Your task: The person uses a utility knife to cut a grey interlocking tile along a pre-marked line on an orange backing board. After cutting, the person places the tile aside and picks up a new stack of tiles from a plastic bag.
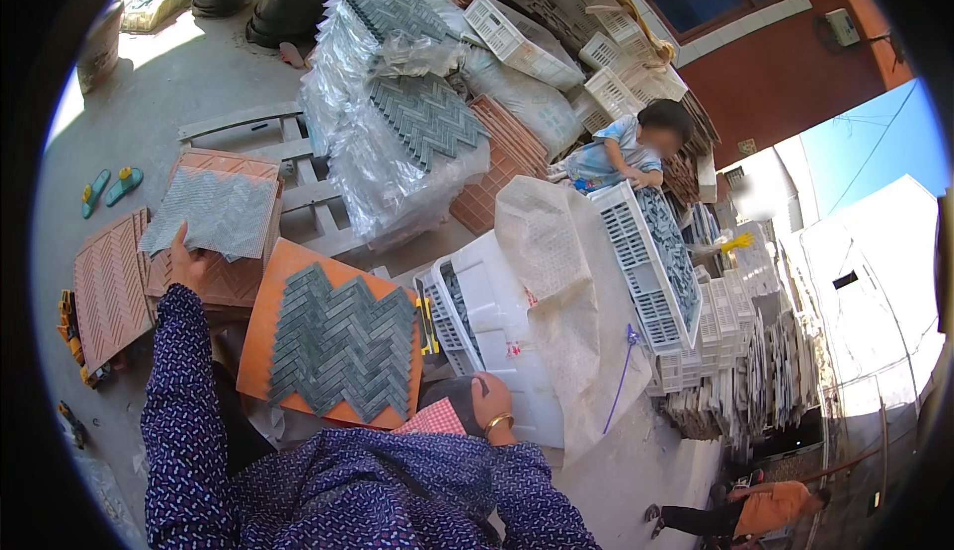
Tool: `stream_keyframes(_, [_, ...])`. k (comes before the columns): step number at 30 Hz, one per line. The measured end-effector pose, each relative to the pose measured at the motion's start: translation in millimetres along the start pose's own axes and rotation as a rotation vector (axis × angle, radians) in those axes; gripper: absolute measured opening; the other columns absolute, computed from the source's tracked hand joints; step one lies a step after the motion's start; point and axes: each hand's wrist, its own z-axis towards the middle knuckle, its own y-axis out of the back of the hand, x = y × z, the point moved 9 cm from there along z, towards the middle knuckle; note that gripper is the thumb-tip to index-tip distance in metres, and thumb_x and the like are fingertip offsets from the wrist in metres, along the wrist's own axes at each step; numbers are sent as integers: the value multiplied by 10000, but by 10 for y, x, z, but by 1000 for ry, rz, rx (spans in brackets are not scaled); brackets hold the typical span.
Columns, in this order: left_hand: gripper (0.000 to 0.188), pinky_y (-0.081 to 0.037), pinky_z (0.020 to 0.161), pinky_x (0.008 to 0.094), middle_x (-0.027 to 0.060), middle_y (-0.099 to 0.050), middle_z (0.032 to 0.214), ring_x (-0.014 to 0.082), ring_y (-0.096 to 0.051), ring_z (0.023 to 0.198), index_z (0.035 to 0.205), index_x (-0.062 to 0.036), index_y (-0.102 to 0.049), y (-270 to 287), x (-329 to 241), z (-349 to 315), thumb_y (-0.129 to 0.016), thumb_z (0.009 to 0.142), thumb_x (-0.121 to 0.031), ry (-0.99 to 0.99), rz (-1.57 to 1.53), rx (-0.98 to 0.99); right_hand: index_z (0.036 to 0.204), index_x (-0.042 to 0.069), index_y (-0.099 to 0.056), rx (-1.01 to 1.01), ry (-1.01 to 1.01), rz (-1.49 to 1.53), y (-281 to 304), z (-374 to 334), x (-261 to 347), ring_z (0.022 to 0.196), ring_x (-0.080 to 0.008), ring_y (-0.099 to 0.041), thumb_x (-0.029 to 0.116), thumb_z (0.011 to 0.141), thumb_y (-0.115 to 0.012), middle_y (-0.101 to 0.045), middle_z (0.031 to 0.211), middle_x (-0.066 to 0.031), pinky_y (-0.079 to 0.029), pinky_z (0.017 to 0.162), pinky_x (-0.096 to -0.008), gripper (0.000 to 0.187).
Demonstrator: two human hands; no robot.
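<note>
My left hand (189, 264) is closed on the near edge of a pale grey mesh-backed tile sheet (214, 207), one digit stretched over its top. This sheet lies on a stack of terracotta-coloured grooved trays (238, 164). In front of my lap, an orange board (260, 356) bears a dark green-grey herringbone tile sheet (343, 341), which neither hand touches. My right hand (490, 401), with a gold bangle (500, 423) at the wrist, rests with curled fingers by my dark-covered knee. Beside it lies a red checked cloth (434, 419). The right fingertips are hidden.
Right of the board stands a white plastic crate (452, 316) of tile pieces. Beyond are plastic-wrapped herringbone sheets (422, 118). A child (626, 148) leans at another white crate (646, 262). Slippers (109, 190) lie left; a person in orange (775, 510) is far right.
</note>
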Motion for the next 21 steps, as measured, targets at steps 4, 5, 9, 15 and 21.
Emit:
stream_keyframes(4, [495,-373,904,447,128,-420,1197,291,-426,1060,1202,-23,-361,-144,99,-164,-579,803,-219,-43,54,-30,907,42,-605,-4,-7,-12,16,-21,-97,885,-307,-558,201,793,-515,-604,927,-142,-429,798,-363,215])
stream_keyframes(5, [467,-375,903,447,129,-424,1186,288,-429,1055,1191,-23,-367,-124,76,-153,-569,806,-194,-65,89,-40,908,43,-604,-6,-2,-11,11,-15,-116,886,-307,-558,200,793,-516,-604,926,-141,-428,799,-364,214])
stream_keyframes(9, [363,-379,909,443,134,-442,1133,279,-439,1035,1140,-17,-388,12,-4,-66,-523,814,-102,-94,120,-96,910,45,-603,-32,18,8,21,61,-59,886,-308,-557,199,796,-516,-605,923,-139,-426,802,-366,211])
stream_keyframes(15, [389,-396,893,428,151,-428,1110,291,-432,1021,1147,5,-344,-228,-88,-396,-505,796,-40,-125,218,-126,903,24,-604,32,-1,8,-31,28,11,874,-314,-560,195,802,-503,-603,920,-152,-423,801,-374,223])
stream_keyframes(21, [389,-365,920,459,170,-380,1161,318,-409,1046,1161,37,-332,-489,-58,-604,-480,803,10,-138,121,-56,915,8,-609,15,-45,12,25,-38,11,882,-321,-560,188,796,-507,-603,930,-170,-419,811,-379,239])
